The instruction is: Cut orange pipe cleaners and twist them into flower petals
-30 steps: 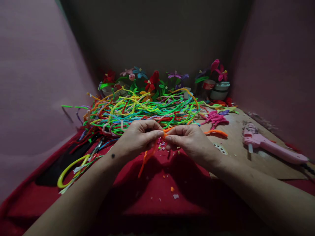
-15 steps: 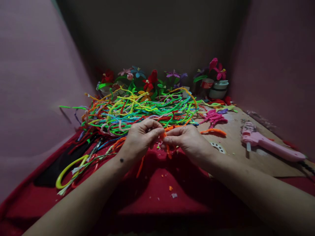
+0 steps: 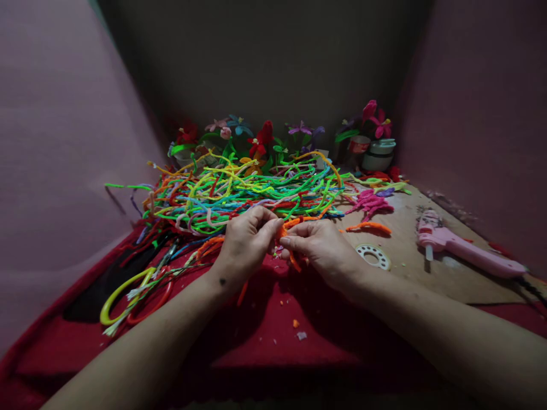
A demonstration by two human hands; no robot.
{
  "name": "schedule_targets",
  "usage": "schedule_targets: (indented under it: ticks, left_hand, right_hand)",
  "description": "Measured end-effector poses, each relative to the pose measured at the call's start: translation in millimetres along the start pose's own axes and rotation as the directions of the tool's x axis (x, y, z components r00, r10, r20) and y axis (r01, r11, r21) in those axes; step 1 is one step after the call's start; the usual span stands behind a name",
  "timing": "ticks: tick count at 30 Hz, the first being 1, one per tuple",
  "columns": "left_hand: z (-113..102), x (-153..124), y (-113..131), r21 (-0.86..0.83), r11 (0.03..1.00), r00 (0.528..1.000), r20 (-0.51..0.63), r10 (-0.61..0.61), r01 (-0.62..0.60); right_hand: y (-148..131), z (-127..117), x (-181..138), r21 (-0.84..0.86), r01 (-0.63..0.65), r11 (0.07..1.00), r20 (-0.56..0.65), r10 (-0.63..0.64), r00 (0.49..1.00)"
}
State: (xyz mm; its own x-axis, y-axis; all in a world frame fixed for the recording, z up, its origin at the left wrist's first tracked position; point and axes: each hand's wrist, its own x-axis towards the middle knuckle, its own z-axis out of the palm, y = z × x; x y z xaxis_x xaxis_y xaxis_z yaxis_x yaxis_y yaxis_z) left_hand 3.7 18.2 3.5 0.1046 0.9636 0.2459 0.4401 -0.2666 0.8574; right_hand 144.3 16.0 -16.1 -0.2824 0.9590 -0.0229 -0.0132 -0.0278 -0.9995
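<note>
My left hand (image 3: 248, 242) and my right hand (image 3: 318, 245) meet over a red cloth (image 3: 273, 336), fingers pinched together on an orange pipe cleaner (image 3: 282, 232). One end of it hangs down below my right fingers, another orange length runs under my left wrist. Just beyond my hands lies a big tangled heap of coloured pipe cleaners (image 3: 243, 191), green, yellow, orange, red and blue.
A pink glue gun (image 3: 465, 250) lies on a brown board (image 3: 427, 267) at the right, with a white tape ring (image 3: 374, 255) and pink and orange pieces (image 3: 370, 203). Yellow-handled scissors (image 3: 123, 296) rest at the left. Finished pipe-cleaner flowers (image 3: 260, 139) and small pots (image 3: 378, 154) line the back wall.
My hands have edged slightly away from me and bent the orange pipe cleaner; its long hanging end has shortened. The tape ring is now uncovered beside my right hand.
</note>
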Motion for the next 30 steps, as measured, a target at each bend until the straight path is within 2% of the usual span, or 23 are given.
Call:
schedule_targets:
  ticks: [3, 5, 8, 10, 13, 15, 19, 23, 27, 30]
  left_hand:
    - [-4.6, 4.3, 3.6, -0.184, 0.968, 0.974, 0.18, -0.137, 0.17]
    - [-6.3, 5.3, 4.9, -0.182, 0.967, 0.972, 0.186, -0.143, 0.177]
    - [-4.4, 3.0, 3.5, -0.091, 0.993, 0.993, 0.091, -0.073, 0.081]
    - [-1.3, 0.0, 0.9, 0.03, 0.999, 0.999, 0.007, 0.035, -0.036]
    - [1.8, -2.5, -3.2, 0.27, 0.938, 0.964, -0.088, 0.25, -0.218]
    - [1.3, -1.4, -4.9, 0.334, 0.907, 0.952, -0.076, 0.297, -0.256]
    - [-3.1, 4.8, -5.8, 0.234, 0.953, 0.981, 0.027, 0.191, -0.192]
    - [-5.1, 9.2, -5.9, 0.11, 0.985, 0.989, 0.077, 0.126, -0.134]
    - [-4.9, 10.4, -4.9, -0.108, 0.994, 0.994, 0.102, 0.045, -0.034]
    - [-5.2, 9.9, -2.9, -0.199, 0.98, 0.997, 0.077, 0.008, 0.008]
  right_hand:
    - [-1.3, -0.2, -1.8, 0.019, 0.004, 1.0, -0.017, -0.004, 1.0]
    - [-1.3, -0.2, -2.5, 0.039, -0.017, 0.999, -0.013, 0.018, 1.0]
    - [2.6, 1.6, -1.7, 0.074, -0.077, 0.994, 0.028, 0.075, 0.997]
    - [7.1, 3.6, 0.0, 0.125, -0.11, 0.986, 0.057, 0.104, 0.993]
    - [12.2, 5.6, 2.5, 0.216, -0.151, 0.965, 0.069, 0.139, 0.988]
    - [12.1, 5.4, 2.7, 0.237, -0.166, 0.957, 0.086, 0.149, 0.985]
    - [4.2, 2.7, -0.3, 0.172, -0.082, 0.982, 0.106, 0.064, 0.992]
    - [-3.4, 0.8, -2.1, 0.105, -0.036, 0.994, 0.098, 0.025, 0.995]
    - [-4.9, -1.6, 0.4, 0.219, -0.06, 0.974, 0.066, 0.046, 0.997]
    - [-3.5, -4.9, 4.3, 0.326, -0.054, 0.944, 0.001, 0.057, 0.998]
